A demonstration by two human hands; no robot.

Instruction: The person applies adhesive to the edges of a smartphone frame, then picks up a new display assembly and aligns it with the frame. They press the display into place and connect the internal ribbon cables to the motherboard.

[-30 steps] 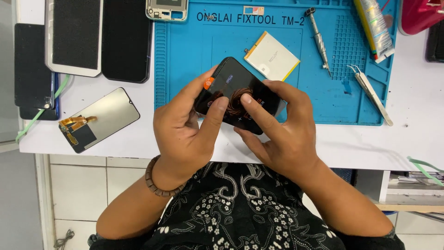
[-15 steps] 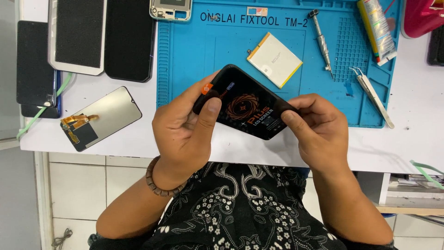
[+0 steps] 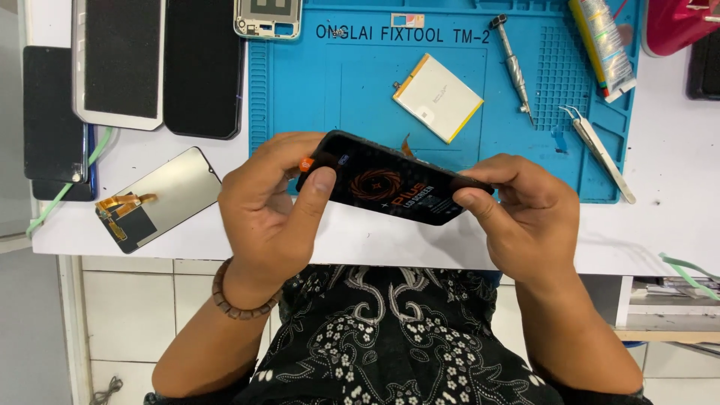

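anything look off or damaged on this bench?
Nothing spilled or visibly broken. The loose display panel lies askew near the table's front edge, its orange flex cable bare. The battery sits tilted on the blue mat. Both the left hand and right hand hold the black screen clear of the mat.

White table [image 3: 660,225] carries blue mat [image 3: 360,97], loose screen [image 3: 154,199].

Under my remote feed, the glossy black glass screen panel [image 3: 390,187] caught light above a matt blue rubbery mat [image 3: 360,97]; the tweezers [image 3: 598,152] and screwdriver [image 3: 514,67] gleamed as polished metal on the smooth white counter [image 3: 667,225].
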